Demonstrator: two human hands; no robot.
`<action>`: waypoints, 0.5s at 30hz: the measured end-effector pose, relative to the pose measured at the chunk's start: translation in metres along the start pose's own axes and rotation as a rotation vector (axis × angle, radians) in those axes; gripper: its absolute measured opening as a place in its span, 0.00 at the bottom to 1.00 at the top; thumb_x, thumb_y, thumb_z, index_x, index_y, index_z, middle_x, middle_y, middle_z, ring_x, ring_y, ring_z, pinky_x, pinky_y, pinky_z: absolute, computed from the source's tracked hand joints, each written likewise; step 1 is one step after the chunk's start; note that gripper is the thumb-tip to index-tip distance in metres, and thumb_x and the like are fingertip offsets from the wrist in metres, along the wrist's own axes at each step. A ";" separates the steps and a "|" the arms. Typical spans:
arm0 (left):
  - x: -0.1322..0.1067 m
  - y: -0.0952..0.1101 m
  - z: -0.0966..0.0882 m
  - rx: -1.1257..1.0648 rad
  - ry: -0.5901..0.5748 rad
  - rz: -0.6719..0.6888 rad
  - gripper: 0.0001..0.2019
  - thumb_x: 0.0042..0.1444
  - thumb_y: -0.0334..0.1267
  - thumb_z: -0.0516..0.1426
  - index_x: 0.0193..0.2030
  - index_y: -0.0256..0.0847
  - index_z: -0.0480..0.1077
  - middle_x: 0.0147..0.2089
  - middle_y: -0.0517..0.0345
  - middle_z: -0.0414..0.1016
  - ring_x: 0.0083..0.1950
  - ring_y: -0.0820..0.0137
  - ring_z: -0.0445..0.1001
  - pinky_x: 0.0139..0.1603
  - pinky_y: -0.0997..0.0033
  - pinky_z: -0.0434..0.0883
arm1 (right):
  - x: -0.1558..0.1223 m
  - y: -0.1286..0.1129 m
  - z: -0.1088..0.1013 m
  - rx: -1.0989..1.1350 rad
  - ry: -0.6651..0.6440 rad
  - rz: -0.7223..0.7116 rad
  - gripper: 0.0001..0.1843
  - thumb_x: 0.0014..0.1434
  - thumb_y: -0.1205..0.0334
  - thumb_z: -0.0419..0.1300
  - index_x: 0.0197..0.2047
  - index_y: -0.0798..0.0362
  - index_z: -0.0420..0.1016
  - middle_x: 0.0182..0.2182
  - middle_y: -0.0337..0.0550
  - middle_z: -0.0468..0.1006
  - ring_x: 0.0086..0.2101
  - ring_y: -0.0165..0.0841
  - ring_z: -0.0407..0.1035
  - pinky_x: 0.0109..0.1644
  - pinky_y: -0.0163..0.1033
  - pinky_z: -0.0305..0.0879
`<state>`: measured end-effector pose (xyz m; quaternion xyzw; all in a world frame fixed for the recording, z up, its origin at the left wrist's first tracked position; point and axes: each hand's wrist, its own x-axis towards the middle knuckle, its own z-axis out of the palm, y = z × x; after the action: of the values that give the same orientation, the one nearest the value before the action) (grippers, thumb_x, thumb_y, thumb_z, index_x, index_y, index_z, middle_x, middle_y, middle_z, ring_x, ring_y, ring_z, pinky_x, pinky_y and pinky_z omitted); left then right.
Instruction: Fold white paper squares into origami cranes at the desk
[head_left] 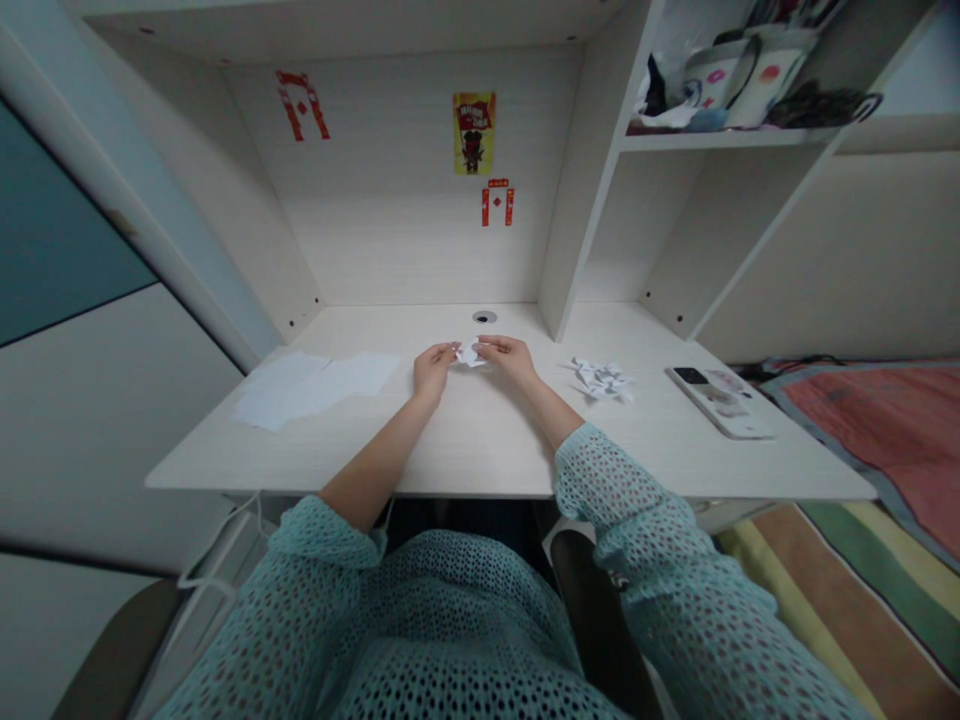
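Observation:
My left hand and my right hand meet at the middle of a white desk. Between their fingertips is a small crumpled or cut piece of white paper, which both hands appear to pinch. To the right of my right hand lies a loose heap of white paper scraps. Flat white paper sheets lie to the left of my left hand.
A smartphone lies face down at the desk's right side, near a round cable grommet at the back. A white shelf unit with mugs stands above right. A striped blanket lies beyond the desk's right edge.

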<state>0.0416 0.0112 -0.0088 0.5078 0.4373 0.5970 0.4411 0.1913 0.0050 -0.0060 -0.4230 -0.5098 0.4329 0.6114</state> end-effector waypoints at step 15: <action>-0.003 -0.002 -0.002 0.042 -0.160 -0.040 0.13 0.47 0.48 0.60 0.28 0.39 0.75 0.31 0.54 0.76 0.36 0.67 0.71 0.38 0.70 0.63 | -0.006 -0.010 0.004 -0.067 0.040 -0.074 0.20 0.47 0.44 0.60 0.32 0.53 0.79 0.27 0.43 0.79 0.30 0.31 0.71 0.35 0.35 0.65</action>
<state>0.0404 0.0083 -0.0116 0.5542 0.4230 0.5364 0.4757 0.1877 -0.0030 0.0021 -0.4327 -0.5270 0.3838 0.6226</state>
